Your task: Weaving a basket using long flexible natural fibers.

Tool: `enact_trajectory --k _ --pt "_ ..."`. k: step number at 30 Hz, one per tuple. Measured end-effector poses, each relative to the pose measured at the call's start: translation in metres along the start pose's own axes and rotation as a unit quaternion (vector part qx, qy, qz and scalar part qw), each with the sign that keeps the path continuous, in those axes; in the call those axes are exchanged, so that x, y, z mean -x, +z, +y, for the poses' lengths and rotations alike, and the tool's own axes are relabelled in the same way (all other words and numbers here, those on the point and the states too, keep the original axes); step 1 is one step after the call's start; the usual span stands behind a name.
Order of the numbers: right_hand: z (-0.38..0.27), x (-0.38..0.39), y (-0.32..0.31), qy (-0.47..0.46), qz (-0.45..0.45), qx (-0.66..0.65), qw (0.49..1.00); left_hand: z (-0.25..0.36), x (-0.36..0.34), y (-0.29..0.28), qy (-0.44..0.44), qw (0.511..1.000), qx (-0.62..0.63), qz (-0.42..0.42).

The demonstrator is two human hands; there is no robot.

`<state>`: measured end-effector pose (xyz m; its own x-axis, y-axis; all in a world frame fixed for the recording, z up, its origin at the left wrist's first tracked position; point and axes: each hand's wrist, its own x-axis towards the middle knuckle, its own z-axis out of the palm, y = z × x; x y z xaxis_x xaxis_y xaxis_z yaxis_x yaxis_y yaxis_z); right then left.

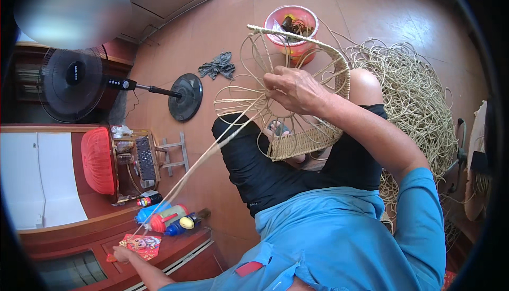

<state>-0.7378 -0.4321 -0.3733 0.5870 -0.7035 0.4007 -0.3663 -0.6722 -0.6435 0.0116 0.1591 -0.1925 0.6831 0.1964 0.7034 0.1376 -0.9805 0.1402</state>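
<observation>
A half-woven wicker piece (299, 145), with a tight braided band on one side and open looped spokes on the other, rests across my knees. My right hand (297, 89) is closed on the thin spokes near its middle; the fingertips are partly hidden. From there a bundle of pale wicker strands (197, 160) runs taut to the lower left. My left hand (124, 254) is stretched far out to that side, its fingers closed at the strands' far end, above a red cabinet.
A heap of loose wicker (408, 95) lies right of my knees. Beyond the work stands a pink bucket (291, 15). On the left are a black fan (74, 76), a grey rag (217, 65), a red mesh cover (98, 161), several bottles (169, 218) and a red printed sheet (151, 243).
</observation>
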Motion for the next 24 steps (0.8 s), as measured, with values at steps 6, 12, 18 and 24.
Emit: enact_trajectory --k 6,12,18,24 --pt "-0.007 -0.003 0.004 0.031 0.005 0.006 0.999 0.159 0.117 -0.034 0.314 0.873 0.288 -0.237" --pt "-0.012 -0.006 0.001 0.063 -0.017 0.023 0.998 0.305 0.470 -0.183 0.502 0.563 0.522 -0.399" --pt "-0.014 -0.007 -0.002 0.045 -0.015 0.029 0.998 0.372 0.565 -0.270 0.533 0.573 0.544 -0.302" --pt "-0.011 -0.008 -0.002 0.070 -0.025 0.009 0.997 0.378 0.564 -0.265 0.478 0.470 0.572 -0.473"
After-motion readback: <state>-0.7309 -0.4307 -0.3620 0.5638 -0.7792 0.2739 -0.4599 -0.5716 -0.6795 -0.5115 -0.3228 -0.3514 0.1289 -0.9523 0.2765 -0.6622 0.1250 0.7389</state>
